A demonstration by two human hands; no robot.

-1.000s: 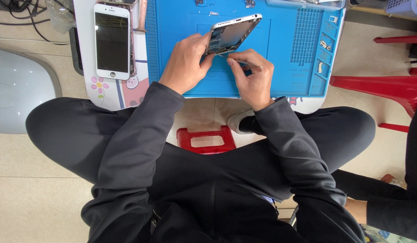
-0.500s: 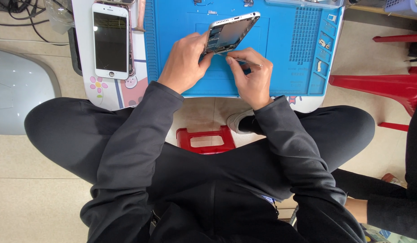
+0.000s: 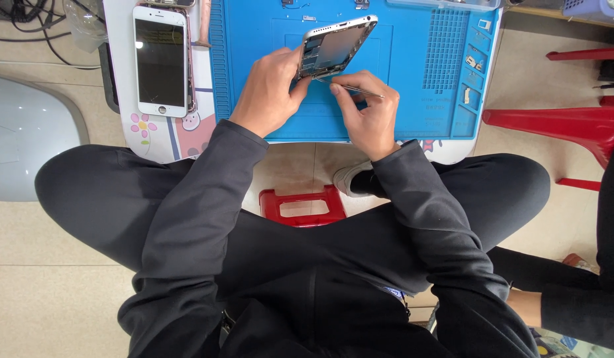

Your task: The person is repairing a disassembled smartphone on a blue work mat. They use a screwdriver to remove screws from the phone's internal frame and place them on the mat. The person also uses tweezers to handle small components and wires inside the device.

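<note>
Left hand (image 3: 270,89) curled around lower end of opened phone chassis (image 3: 334,46), tilting it up off blue repair mat (image 3: 413,66). Right hand (image 3: 366,113) pinched shut on thin metal tweezers (image 3: 352,87), tip at chassis edge. White phone screen panel (image 3: 161,59) lies flat left of mat on small white table (image 3: 177,136). Red stool (image 3: 303,207) below; beige tiled floor (image 3: 48,292).

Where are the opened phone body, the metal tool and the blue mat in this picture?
opened phone body (image 3: 334,45), head view, on its exposed inner side.
metal tool (image 3: 360,90), head view, on the thin shaft beside the right hand's fingers.
blue mat (image 3: 413,106), head view, on a bare part right of the hands.
</note>
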